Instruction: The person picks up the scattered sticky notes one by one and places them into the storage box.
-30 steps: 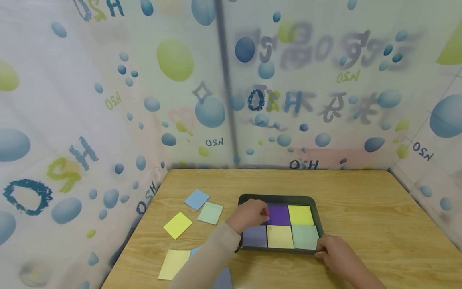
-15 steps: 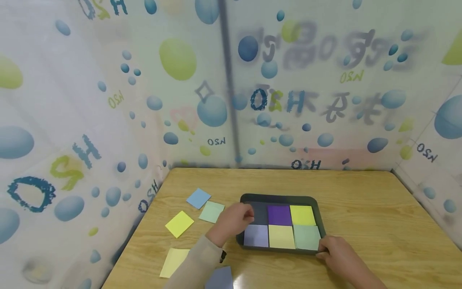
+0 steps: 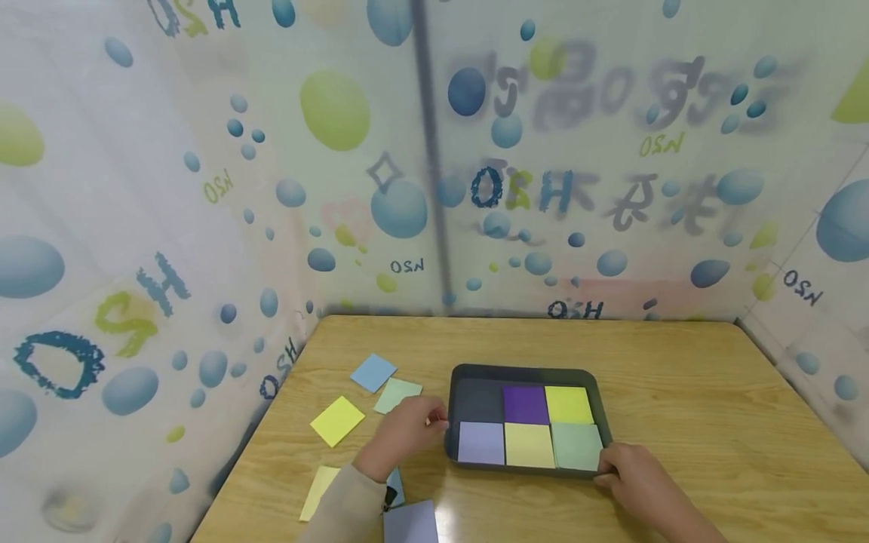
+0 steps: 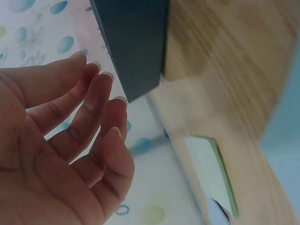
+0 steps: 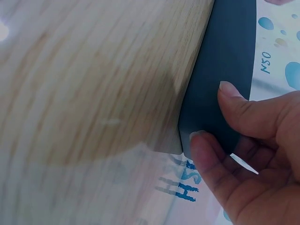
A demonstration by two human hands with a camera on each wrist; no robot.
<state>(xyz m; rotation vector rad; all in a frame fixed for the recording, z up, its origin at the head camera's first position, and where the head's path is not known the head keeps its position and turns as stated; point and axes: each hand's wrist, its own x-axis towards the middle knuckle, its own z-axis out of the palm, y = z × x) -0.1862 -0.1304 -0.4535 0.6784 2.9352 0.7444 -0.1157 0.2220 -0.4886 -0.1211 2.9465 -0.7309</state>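
Observation:
A black rectangular tray (image 3: 479,401) lies on the table, its dark floor showing at the back left. Inside it, a purple paper square (image 3: 525,405) and a bright yellow one fill the rest of the back row. Lavender (image 3: 482,443), pale yellow (image 3: 529,445) and pale green (image 3: 575,446) paper squares make up the front row. My left hand (image 3: 403,434) is just outside the tray's left wall, fingers loosely bent and holding nothing. At the front right corner, my right hand (image 3: 638,479) grips the tray, thumb and fingers on the dark wall (image 5: 220,61).
Left of the tray lie loose paper squares: blue (image 3: 373,372), light green (image 3: 395,394) and yellow (image 3: 337,421). Closer in are a pale yellow square (image 3: 317,490), partly under the left sleeve, and a lavender square (image 3: 411,522). A patterned sheet (image 3: 360,241) hangs behind the wooden table (image 3: 713,392).
My left hand has drawn back from over the tray's back left, moving left and toward me past the side wall. The right hand has kept its hold on the corner.

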